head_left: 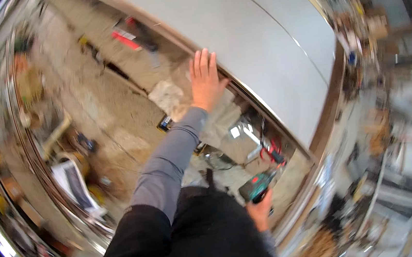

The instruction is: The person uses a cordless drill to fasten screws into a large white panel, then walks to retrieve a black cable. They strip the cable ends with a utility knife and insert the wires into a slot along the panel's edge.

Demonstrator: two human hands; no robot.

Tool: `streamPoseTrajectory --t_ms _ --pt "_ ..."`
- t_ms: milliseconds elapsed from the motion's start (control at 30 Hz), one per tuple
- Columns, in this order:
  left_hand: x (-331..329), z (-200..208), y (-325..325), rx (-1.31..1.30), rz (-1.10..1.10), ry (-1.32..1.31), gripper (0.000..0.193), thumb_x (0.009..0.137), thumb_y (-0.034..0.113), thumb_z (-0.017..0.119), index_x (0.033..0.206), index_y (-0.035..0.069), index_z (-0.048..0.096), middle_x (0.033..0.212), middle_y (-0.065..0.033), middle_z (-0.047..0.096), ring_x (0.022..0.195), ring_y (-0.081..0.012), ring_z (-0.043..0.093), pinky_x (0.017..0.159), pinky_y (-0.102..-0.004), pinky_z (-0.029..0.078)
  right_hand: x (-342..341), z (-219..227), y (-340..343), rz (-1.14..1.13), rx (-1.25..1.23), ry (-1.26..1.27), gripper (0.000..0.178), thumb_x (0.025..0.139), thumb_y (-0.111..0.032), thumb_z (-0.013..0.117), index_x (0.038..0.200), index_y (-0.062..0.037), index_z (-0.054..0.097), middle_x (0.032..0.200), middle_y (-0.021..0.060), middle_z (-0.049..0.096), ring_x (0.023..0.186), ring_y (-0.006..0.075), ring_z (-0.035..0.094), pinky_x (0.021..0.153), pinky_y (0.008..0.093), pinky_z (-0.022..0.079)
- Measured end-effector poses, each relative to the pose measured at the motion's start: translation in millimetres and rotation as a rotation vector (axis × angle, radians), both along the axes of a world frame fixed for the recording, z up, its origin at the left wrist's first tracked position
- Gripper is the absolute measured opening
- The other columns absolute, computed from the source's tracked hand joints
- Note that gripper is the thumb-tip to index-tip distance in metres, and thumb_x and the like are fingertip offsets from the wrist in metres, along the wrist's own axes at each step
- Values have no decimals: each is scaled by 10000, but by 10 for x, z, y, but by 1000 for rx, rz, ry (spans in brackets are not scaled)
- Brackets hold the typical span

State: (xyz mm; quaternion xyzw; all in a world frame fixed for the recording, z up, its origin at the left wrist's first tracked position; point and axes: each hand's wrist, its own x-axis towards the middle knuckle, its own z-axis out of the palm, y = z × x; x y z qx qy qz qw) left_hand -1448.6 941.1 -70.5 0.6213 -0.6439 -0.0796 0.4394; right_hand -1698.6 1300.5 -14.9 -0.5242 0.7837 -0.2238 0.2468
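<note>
— Workshop floor [113, 133], tan and dusty, occupies the left half of the view; blurred clutter lines both sides. Identify the main workpiece.

— Pale panel [267, 37], upper right, bordered by a brown frame [332, 97]. One thin seam runs along its length.

— State the position of the left hand [204, 84].

— Open, palm down, fingers extended across the near side of the frame, tips at the panel's edge.

— And the right hand [261, 210]?

— Closed around the green drill [254, 188], which hides part of the fingers.

— Specify the drill's location.

— Lower right of centre, beside the dark clothing [209, 232], nose directed up and right.

— Adjacent items?

— Red-handled tool [273, 154], just beyond the nose; contact cannot be determined. Pale cloth [165, 95], left of the left wrist. Red object [126, 40], farther up, near the frame.
</note>
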Motion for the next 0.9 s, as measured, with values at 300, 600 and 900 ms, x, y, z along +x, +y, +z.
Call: streamPoseTrajectory --t_ms 300,600,900 --pt "160 -385 51 156 16 392 739 1007 399 656 1642 171 355 1593 -220 443 1478 -442 402 1246 -578 269 483 49 -107 366 380 18 943 717 -114 912 1520 32 441 1288 194 649 1150 300 672 995 380 536" --pt "306 -385 -62 205 19 422 761 992 447 654 1644 187 362 1563 -222 477 1461 -429 423 1248 -570 256 1087 124 -605 576 507 218 901 759 -231 897 1508 28 467 1295 214 679 1196 325 683 999 397 542" --pt "115 -512 -22 187 35 393 997 864 606 750 1668 213 310 1468 -215 550 1441 -435 435 1244 -580 251 991 198 -592 506 280 411 879 782 -70 844 1538 62 416 1368 278 625 1241 413 651 1052 418 513"
